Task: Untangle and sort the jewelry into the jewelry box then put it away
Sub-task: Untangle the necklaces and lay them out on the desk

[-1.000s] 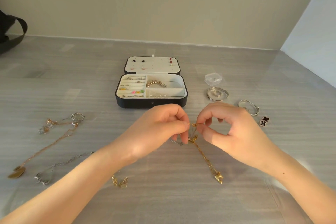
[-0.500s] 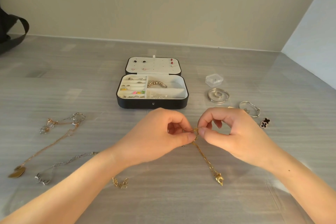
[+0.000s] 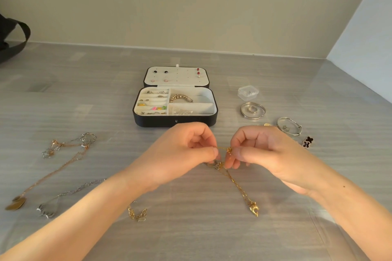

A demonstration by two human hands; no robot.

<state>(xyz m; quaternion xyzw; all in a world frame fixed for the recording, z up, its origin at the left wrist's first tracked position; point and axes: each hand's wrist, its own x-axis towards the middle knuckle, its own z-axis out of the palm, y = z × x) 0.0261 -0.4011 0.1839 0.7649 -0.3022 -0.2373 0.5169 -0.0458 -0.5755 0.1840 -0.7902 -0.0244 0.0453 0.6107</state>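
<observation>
Down near the person, the gold charm (image 3: 254, 211) lies on the table (image 3: 191, 229), and its chain (image 3: 235, 185) runs up and away, leaning left, to a small knot (image 3: 218, 165) right under the two hands. Both hands are curled and close together, the left hand (image 3: 184, 154) and the right hand (image 3: 267, 150) each pinching the thin chain, so the short bit between them runs side to side. Past the hands, the open box (image 3: 161, 122) sits straight ahead, just behind the left hand, so I think that hand has the shorter way to it.
</observation>
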